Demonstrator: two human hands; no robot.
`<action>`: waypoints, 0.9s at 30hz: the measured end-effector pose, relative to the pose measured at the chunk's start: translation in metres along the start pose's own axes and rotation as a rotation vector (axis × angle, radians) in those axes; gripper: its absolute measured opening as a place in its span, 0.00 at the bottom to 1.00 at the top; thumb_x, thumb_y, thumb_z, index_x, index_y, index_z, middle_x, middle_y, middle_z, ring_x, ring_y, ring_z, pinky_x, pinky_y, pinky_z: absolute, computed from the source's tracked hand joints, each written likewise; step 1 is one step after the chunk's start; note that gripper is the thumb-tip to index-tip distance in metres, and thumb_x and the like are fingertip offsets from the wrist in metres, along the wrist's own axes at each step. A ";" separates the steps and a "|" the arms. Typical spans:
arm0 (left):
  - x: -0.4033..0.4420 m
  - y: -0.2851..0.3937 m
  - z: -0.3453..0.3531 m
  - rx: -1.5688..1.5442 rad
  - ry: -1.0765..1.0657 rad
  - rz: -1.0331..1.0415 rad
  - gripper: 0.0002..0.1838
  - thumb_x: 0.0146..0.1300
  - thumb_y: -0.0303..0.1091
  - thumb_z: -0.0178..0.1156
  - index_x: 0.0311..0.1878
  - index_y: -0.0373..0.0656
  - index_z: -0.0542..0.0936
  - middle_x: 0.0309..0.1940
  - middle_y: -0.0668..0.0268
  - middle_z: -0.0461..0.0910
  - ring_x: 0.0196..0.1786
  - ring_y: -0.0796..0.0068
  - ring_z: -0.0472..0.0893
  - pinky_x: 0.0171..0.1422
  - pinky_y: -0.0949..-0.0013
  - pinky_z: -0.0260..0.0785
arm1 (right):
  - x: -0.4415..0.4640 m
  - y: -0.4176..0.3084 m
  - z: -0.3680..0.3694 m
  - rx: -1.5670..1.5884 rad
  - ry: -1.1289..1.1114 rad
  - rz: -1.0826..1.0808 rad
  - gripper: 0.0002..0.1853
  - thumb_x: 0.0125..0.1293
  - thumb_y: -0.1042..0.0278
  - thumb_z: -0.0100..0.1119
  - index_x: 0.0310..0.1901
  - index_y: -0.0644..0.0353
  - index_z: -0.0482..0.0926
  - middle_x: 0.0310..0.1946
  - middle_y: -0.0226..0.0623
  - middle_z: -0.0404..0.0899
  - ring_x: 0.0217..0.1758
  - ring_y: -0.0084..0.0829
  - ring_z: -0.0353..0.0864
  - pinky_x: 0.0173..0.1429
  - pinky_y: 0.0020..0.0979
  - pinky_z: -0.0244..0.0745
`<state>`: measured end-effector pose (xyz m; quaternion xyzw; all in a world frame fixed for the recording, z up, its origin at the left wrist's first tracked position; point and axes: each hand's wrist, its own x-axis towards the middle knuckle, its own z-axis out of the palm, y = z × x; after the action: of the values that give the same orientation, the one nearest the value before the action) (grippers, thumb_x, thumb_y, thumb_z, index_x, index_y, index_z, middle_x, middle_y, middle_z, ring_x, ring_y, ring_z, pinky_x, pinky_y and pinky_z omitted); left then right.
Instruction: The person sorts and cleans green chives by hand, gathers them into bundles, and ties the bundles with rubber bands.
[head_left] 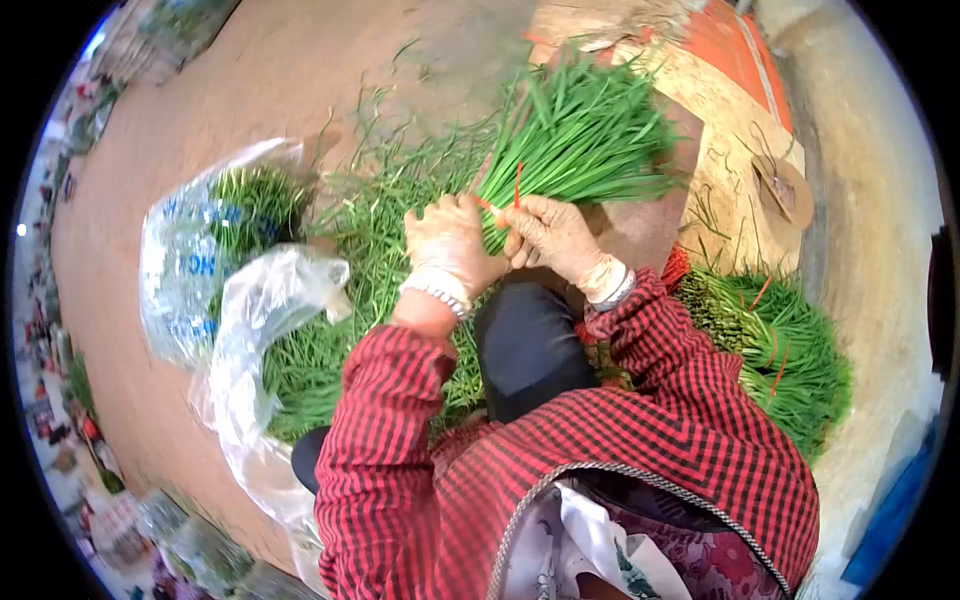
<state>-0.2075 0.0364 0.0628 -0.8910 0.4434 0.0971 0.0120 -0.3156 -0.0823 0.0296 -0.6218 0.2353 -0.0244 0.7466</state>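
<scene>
A large bunch of long green stalks (590, 130) lies across a board in front of me, its leafy ends pointing up and right. My left hand (450, 240), in a thin pale glove, is closed around the lower end of the bunch. Beside it my right hand (548, 238), also gloved, has its fingers pinched on a red tie (518, 185) at the bunch. The tie's loose end sticks up between the hands. How far the tie wraps round the stalks is hidden by my fingers.
Tied green bunches (790, 350) are piled at the right. Loose stalks (370, 200) cover the floor at the left, near a clear plastic bag (180, 270) with greens inside. A round brown disc (783, 192) lies on a wooden board (735, 160) at the upper right.
</scene>
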 end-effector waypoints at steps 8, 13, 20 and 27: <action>0.023 0.015 0.020 -0.122 -0.073 0.075 0.74 0.30 0.69 0.72 0.72 0.28 0.47 0.68 0.43 0.60 0.69 0.52 0.66 0.72 0.56 0.56 | -0.044 0.025 -0.025 0.155 -0.008 0.044 0.17 0.74 0.56 0.46 0.30 0.57 0.73 0.23 0.28 0.76 0.21 0.17 0.74 0.25 0.17 0.68; 0.017 0.023 0.025 -0.342 -0.056 0.078 0.71 0.31 0.56 0.77 0.72 0.29 0.47 0.63 0.42 0.67 0.58 0.52 0.76 0.56 0.61 0.73 | -0.051 0.032 -0.026 0.230 0.057 0.076 0.16 0.70 0.57 0.50 0.26 0.57 0.74 0.18 0.26 0.73 0.19 0.15 0.69 0.24 0.18 0.63; 0.021 -0.005 0.095 -0.123 0.205 0.178 0.48 0.53 0.51 0.61 0.73 0.39 0.53 0.62 0.49 0.68 0.57 0.54 0.76 0.56 0.59 0.72 | -0.015 -0.025 0.004 -0.056 0.039 -0.523 0.08 0.67 0.67 0.57 0.40 0.63 0.80 0.26 0.32 0.79 0.24 0.18 0.75 0.27 0.20 0.68; 0.019 0.019 0.021 -0.484 -0.118 0.089 0.56 0.41 0.52 0.71 0.70 0.37 0.55 0.50 0.47 0.75 0.49 0.52 0.79 0.49 0.56 0.73 | -0.016 -0.042 -0.091 -0.018 0.503 -0.487 0.09 0.68 0.63 0.58 0.45 0.56 0.82 0.25 0.26 0.79 0.21 0.11 0.71 0.21 0.14 0.67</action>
<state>-0.2143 0.0121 0.0401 -0.8403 0.4446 0.2528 -0.1799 -0.3535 -0.1698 0.0639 -0.6407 0.2571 -0.3523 0.6319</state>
